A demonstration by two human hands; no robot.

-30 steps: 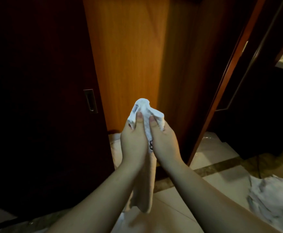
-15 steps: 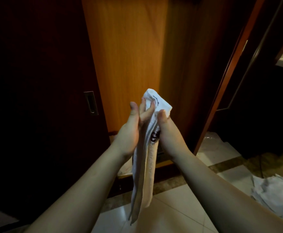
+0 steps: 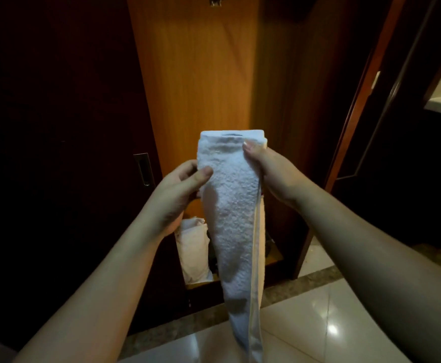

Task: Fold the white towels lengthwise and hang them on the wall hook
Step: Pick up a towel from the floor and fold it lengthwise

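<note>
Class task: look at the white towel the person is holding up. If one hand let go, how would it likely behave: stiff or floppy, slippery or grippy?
Probably floppy: the white towel hangs limp in a long narrowing strip below the left hand and right hand. Likely grippy, not slippery: its looped surface looks rough, and thumb pinches alone hold it. It seems light, since it hangs without visible strain.

Towel (image 3: 233, 205) hangs between hands, before panel (image 3: 195, 74).
</note>
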